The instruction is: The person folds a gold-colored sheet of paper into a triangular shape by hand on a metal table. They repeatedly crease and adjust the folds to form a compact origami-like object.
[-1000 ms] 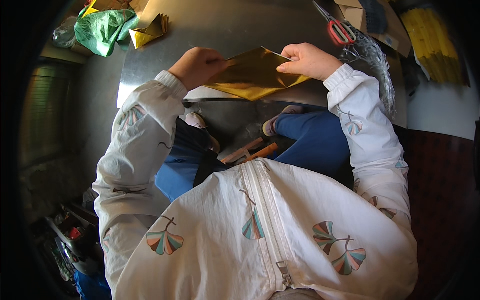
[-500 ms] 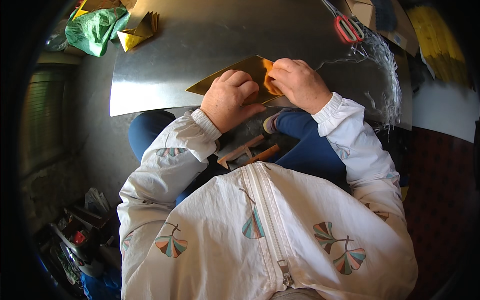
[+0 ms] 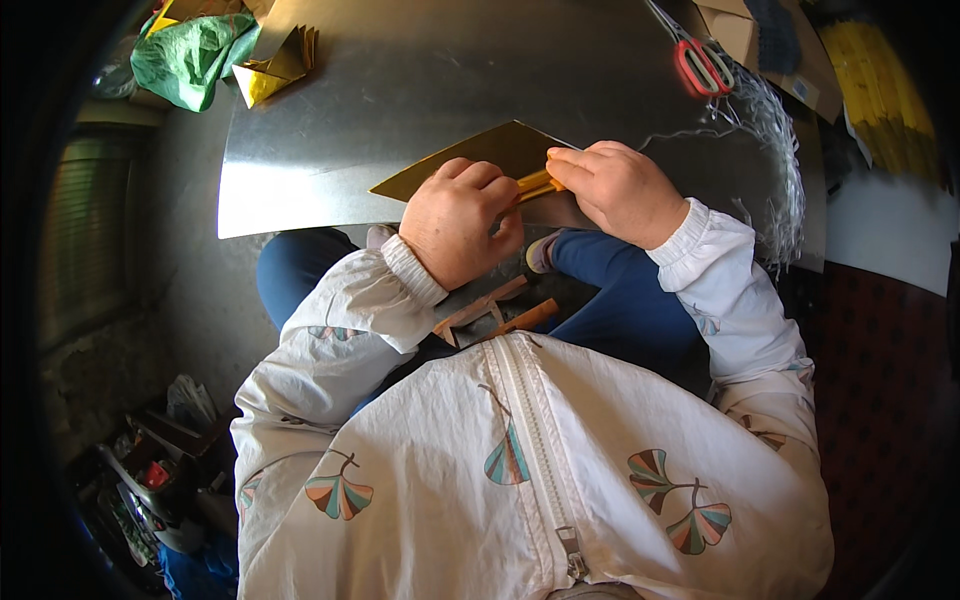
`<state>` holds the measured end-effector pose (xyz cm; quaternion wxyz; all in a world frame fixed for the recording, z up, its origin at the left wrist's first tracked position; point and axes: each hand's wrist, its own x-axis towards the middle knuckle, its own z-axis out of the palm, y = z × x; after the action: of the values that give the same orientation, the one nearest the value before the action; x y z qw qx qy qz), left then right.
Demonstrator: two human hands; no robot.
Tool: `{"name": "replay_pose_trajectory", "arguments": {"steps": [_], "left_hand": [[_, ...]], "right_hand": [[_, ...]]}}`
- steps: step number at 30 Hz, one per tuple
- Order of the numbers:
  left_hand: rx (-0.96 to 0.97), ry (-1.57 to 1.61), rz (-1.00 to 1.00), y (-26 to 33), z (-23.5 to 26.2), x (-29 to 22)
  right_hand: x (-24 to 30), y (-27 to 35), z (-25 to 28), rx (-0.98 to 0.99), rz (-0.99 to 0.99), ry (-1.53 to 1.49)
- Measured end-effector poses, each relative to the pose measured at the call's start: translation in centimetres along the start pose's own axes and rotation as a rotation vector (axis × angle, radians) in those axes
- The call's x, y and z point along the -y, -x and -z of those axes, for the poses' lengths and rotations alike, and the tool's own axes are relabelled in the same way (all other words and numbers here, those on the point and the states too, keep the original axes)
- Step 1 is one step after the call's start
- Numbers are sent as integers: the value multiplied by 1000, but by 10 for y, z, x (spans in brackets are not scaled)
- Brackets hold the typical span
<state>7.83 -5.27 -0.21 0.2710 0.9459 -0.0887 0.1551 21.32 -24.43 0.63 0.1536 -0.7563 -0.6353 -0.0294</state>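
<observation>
A sheet of gold paper [image 3: 462,157] lies at the near edge of the metal table, its far corner pointing away from me. Along its near side runs a folded orange-yellow strip [image 3: 536,186]. My left hand [image 3: 462,220] is closed on the paper's near edge, fingers curled over the top and thumb below. My right hand [image 3: 622,190] pinches the right end of the folded strip between thumb and fingers. The parts of the paper beneath both hands are hidden.
Red-handled scissors [image 3: 703,68] lie at the far right beside a bundle of silvery plastic strands [image 3: 775,150]. Folded gold paper pieces [image 3: 278,70] stand at the far left, next to a green plastic bag [image 3: 190,60]. A cardboard box [image 3: 728,28] sits at the back right.
The raised orange flap at the paper's right side is now down as a narrow fold. My right hand has moved right and nearer to me; the left has shifted slightly.
</observation>
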Motion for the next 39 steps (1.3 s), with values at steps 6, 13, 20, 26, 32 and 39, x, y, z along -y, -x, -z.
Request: {"name": "replay_pose_trajectory", "arguments": {"steps": [6,13,20,26,32,39], "left_hand": [[-94,246,242,2,-1,8],[-145,488,580,1,6,21],[-132,254,565,-5,4,23],[-192,221,560,-9,3,26],[-278,96,531,-12,-3,19],[-257,-189,485,-9,-1,15]], "right_hand": [[-22,-23,22,242,-230,-286],[-39,-49,25,341,-356,-538],[-45,-66,18,404,-406,-482],[-48,-80,16,475,-420,-420],[-48,-93,17,591,-458,-372],[-48,-98,15,618,-513,-367]]}}
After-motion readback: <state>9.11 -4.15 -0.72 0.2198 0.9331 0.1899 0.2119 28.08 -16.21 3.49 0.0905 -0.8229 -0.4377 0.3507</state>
